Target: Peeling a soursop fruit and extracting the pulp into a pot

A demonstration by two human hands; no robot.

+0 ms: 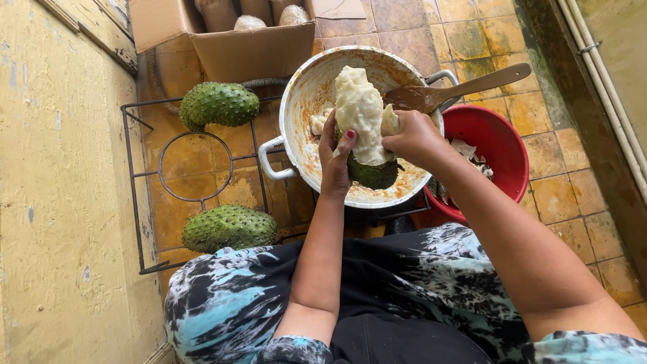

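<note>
My left hand point(335, 160) grips the side of a half-peeled soursop point(362, 114), whose white pulp stands bare above a remaining patch of green spiny skin point(374, 174). My right hand point(412, 137) holds the fruit's other side, fingers pressed into the pulp. I hold the fruit over a large white pot point(303, 101) with orange smears inside and a few white pulp pieces. A wooden spatula point(458, 87) rests across the pot's far rim.
Two whole green soursops point(219, 104) point(229, 228) lie on a black metal stove frame point(135, 175) to the left. A red bowl point(499, 145) with scraps sits to the right. A cardboard box point(242, 40) stands behind. A yellow wall runs along the left.
</note>
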